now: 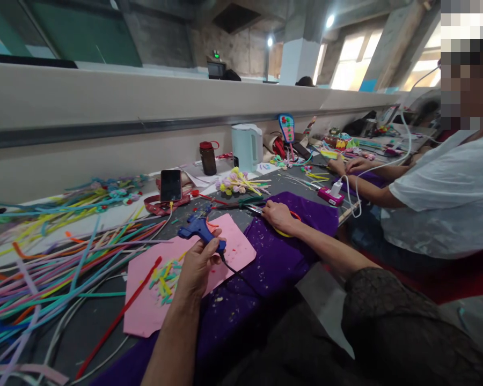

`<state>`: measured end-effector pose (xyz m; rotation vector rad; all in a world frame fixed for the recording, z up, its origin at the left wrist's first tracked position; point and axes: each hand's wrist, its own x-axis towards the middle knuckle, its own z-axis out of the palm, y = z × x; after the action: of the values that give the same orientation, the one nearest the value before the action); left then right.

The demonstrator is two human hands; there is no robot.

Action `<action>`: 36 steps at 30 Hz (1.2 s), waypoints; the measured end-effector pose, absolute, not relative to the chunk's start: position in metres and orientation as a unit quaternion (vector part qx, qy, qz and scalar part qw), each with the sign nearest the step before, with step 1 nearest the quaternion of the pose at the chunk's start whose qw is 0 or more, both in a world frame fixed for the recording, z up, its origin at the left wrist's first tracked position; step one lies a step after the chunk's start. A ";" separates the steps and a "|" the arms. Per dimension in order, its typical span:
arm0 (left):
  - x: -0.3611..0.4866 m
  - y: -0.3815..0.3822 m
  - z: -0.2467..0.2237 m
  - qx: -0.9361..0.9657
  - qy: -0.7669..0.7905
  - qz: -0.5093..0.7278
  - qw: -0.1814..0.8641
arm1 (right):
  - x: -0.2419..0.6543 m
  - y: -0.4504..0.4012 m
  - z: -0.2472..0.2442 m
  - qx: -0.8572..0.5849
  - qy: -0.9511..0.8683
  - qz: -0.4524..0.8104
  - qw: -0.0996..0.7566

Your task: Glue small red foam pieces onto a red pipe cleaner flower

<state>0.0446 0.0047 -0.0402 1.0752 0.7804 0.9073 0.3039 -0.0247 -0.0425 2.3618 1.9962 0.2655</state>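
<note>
My left hand (201, 265) is closed round the handle of a blue hot glue gun (199, 228), its black cord trailing down to the right. The gun is held above a pink sheet (235, 241) bearing a pile of short yellow and teal cut pipe cleaner pieces (167, 281). My right hand (279, 216) is over a pair of scissors (286, 233) with yellow and orange handles, on a purple cloth (265, 257); its fingers curl over them and partly hide them. Just beyond it lie dark green-handled pliers (247, 201).
Long coloured pipe cleaners (84, 257) spread across the left of the table. Behind stand a phone (171, 185), a brown bottle (208, 158) and a pale kettle (246, 147). Yellow pipe cleaner flowers (237, 182) lie before the kettle. A co-worker (434, 177) sits on the right, near a pink power bank (330, 196).
</note>
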 end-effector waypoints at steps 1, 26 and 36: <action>0.044 0.005 -0.040 0.482 0.348 0.406 0.694 | 0.304 -0.025 -0.042 0.760 0.644 0.087 0.018; 0.044 0.003 -0.039 0.489 0.338 0.406 0.694 | 0.301 -0.026 -0.056 0.752 0.654 0.082 -0.026; 0.044 0.002 -0.039 0.504 0.337 0.400 0.688 | 0.318 -0.023 -0.058 0.754 0.648 0.045 -0.100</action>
<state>0.0439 0.0022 -0.0388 1.1270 0.7553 0.8945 0.3178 -0.0232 -0.0584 2.5316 2.1765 0.1513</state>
